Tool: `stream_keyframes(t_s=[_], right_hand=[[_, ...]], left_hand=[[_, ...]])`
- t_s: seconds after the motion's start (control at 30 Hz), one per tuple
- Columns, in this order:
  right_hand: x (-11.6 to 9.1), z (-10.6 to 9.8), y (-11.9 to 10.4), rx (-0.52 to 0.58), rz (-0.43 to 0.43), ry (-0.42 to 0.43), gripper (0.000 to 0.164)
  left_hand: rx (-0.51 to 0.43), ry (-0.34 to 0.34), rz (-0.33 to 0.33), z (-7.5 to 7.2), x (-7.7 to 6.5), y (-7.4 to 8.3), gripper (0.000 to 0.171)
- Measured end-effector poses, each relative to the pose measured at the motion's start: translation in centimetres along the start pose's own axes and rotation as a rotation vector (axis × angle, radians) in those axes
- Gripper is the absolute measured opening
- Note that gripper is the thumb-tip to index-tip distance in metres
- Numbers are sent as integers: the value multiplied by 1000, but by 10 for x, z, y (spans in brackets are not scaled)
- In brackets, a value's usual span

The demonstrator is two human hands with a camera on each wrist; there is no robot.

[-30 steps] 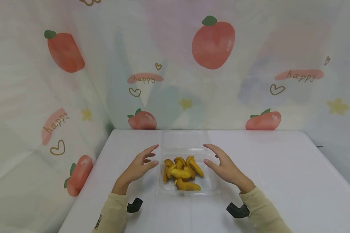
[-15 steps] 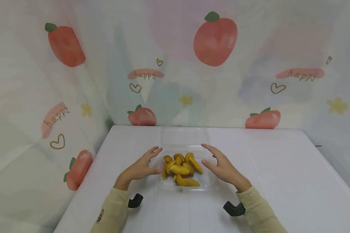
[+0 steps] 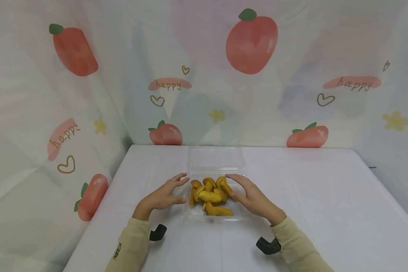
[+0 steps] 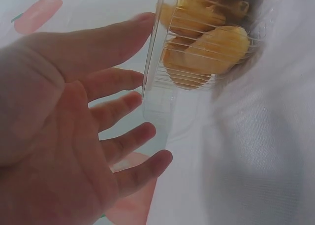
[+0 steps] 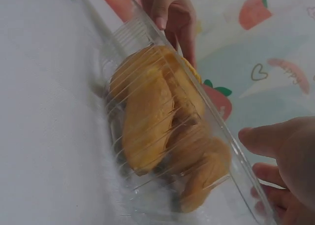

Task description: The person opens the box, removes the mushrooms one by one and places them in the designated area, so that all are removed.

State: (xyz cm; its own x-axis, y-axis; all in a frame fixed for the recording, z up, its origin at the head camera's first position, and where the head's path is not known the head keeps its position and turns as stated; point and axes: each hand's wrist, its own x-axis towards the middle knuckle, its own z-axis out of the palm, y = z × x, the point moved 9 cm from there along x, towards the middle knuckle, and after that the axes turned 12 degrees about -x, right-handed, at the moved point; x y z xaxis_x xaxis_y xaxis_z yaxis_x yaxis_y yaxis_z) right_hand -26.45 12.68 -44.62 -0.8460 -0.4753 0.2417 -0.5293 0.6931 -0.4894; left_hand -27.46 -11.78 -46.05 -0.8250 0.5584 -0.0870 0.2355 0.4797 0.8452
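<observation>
A clear plastic box [image 3: 238, 218] holds several yellow mushrooms [image 3: 209, 197], with its see-through lid [image 3: 215, 156] folded back behind it. Beside the left rim, my left hand [image 3: 161, 196] has its fingers spread and its palm towards the box. In the left wrist view the thumb lies close to the rim; whether it touches I cannot tell. My right hand [image 3: 255, 198] reaches over the box's right side, fingers loosely extended. Its thumb and forefinger are near the rightmost mushroom [image 3: 225, 187], and contact is unclear. In the right wrist view the rim [image 5: 236, 148] partly covers its fingertips.
The box stands on a white-covered table [image 3: 316, 204]. Behind and to the left hangs a printed cloth [image 3: 200, 49] with fruit pictures. A black curved piece [image 3: 158, 232] shows at the left sleeve, another [image 3: 268, 246] at the right sleeve.
My right hand has moved left, from beside the box to over its right side. My left hand has come slightly closer to the left rim. The mushrooms keep their arrangement.
</observation>
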Motion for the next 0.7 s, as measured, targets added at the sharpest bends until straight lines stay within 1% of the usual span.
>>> stream_keyframes(t_s=[0.3, 0.5, 0.63, 0.7], right_hand=[[2, 6, 0, -119, -3, 48, 52], [2, 12, -2, -208, -7, 62, 53], [2, 11, -5, -256, -13, 74, 47], [1, 12, -5, -273, -7, 68, 42]], left_hand=[[22, 12, -24, -1, 0, 1, 71], [41, 11, -40, 0, -4, 2, 69], [44, 7, -16, -1, -3, 1, 68], [32, 5, -14, 0, -2, -1, 69]])
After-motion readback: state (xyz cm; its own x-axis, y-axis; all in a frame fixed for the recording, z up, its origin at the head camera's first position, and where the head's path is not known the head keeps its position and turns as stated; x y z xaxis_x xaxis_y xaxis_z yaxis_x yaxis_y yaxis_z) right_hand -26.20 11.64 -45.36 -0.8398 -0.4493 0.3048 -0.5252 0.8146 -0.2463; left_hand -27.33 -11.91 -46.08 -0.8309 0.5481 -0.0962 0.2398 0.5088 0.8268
